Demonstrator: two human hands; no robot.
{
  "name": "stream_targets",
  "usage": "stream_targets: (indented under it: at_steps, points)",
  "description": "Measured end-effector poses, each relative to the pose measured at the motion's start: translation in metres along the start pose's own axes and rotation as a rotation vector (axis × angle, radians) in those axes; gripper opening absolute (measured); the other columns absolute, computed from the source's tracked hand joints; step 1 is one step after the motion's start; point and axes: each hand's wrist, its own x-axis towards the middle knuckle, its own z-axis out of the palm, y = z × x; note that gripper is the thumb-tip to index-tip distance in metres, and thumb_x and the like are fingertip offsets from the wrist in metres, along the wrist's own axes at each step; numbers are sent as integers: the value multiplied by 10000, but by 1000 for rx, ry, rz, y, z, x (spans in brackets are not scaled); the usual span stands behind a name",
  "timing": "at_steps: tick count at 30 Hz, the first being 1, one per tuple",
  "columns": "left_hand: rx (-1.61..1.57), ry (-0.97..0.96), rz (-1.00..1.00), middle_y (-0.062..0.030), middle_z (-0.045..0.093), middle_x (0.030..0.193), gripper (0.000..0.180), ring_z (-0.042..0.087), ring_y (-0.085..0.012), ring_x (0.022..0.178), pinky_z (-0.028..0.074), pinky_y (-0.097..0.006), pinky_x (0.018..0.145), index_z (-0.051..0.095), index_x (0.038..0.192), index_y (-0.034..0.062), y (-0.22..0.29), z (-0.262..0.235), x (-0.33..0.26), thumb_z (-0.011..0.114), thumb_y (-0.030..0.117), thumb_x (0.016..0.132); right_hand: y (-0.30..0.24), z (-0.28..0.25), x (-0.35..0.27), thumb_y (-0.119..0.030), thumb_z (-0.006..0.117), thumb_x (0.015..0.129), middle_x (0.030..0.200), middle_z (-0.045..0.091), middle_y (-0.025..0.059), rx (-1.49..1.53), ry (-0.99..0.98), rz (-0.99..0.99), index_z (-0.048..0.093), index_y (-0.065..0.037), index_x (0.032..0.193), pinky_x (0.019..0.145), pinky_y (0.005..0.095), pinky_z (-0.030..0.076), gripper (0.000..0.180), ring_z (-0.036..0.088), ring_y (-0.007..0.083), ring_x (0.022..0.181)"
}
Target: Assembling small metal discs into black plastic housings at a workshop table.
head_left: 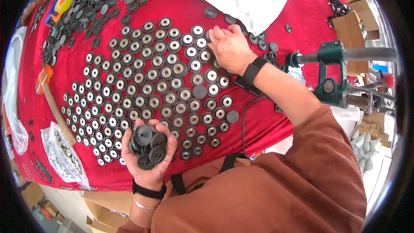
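My left hand (148, 164) is cupped palm up near the table's front edge, its fingers curled round a heap of black rubber caps (152, 144). My right hand (233, 49) reaches to the far right of the laid-out parts, fingertips bent down and drawn together beside a metal-centred ring (201, 43). Whatever those fingertips hold is hidden. Between and beyond my hands, many black rings with shiny metal centres (146, 52) lie in rows on a red cloth (142, 180). A plain dark cap (199, 92) covers one spot among them, and another cap (233, 117) lies at the right edge.
Loose dark caps (103, 8) are heaped at the far left, near a yellow tape roll (65, 1). A hammer (56, 108) and a bag of small parts (64, 155) lie at left. White sheeting (254, 0) is at the back; a green metal press (332, 73) stands right.
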Motion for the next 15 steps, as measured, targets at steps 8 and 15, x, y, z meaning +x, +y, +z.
stream_targets:
  at_steps: [8, 15]
  points:
    - [31, -27, 12, -97, 561, 1071, 278, 518, -270, 1043, 393, -507, 938, 630, 1021, 130, -22, 4, -5, 500, 314, 857, -3, -3, -1, -157, 495, 781, 1000, 582, 107, 70, -67, 126, 605, -33, 975, 805, 430, 350, 256, 566, 241, 924]
    - [135, -10, 14, -106, 572, 1049, 283, 525, -277, 1033, 411, -501, 921, 631, 1009, 117, -24, -17, -22, 487, 312, 862, -54, -44, -48, -215, 586, 755, 781, 539, 50, 384, -65, -116, 604, -133, 834, 638, 382, 481, 115, 569, 239, 803]
